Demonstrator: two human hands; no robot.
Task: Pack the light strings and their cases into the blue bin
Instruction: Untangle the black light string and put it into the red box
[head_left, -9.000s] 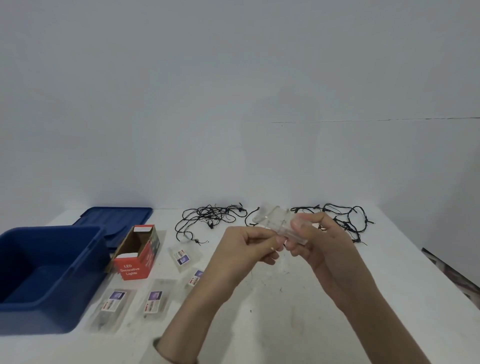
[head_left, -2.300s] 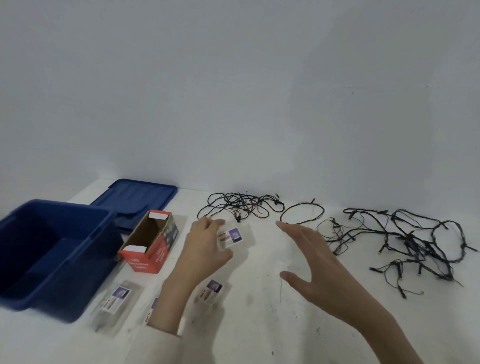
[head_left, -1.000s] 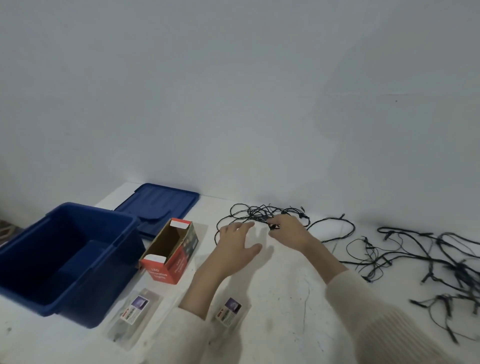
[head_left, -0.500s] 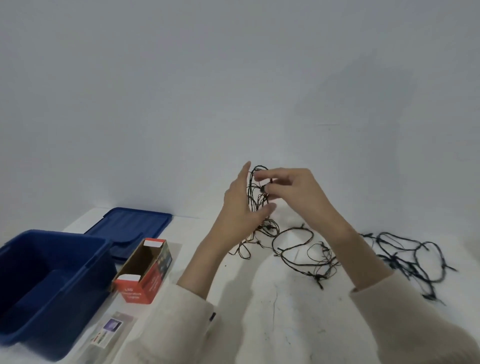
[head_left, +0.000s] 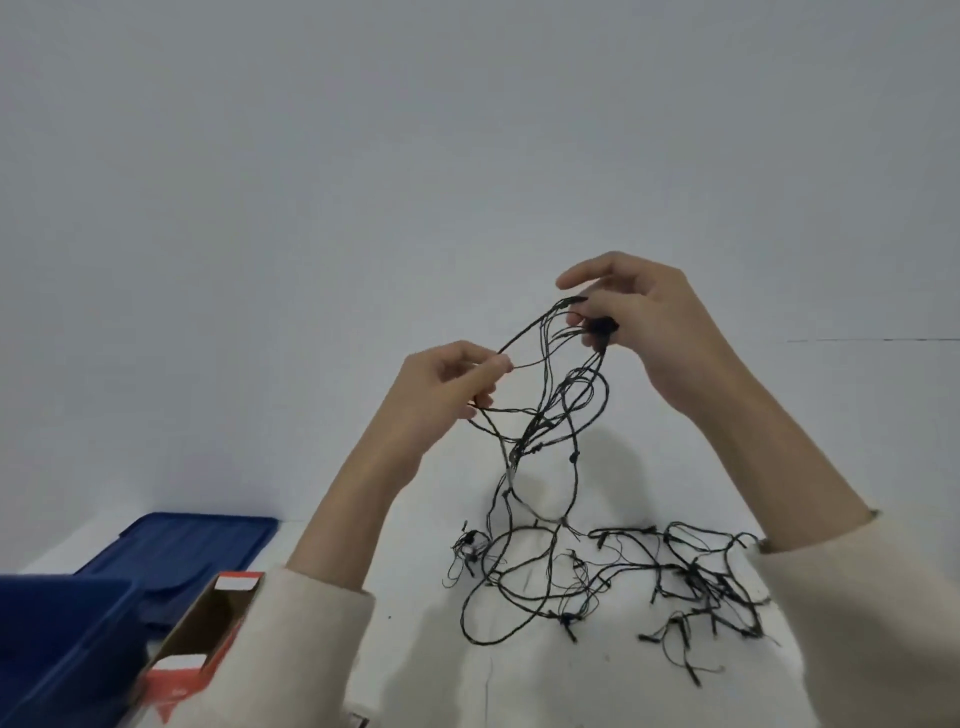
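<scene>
Readable text: none that I could make out from where I stood.
Red carton (head_left: 174, 686): only a strip of its red face showed at the bottom edge, and any print on it was too blurred to read.
White patches on the carton flaps (head_left: 238, 583): they looked blank.
Blue bin (head_left: 52, 639): the wall that showed was plain blue, with no label or number legible.
Blue lid (head_left: 192, 540): only moulded ridges, no lettering I could read.
</scene>
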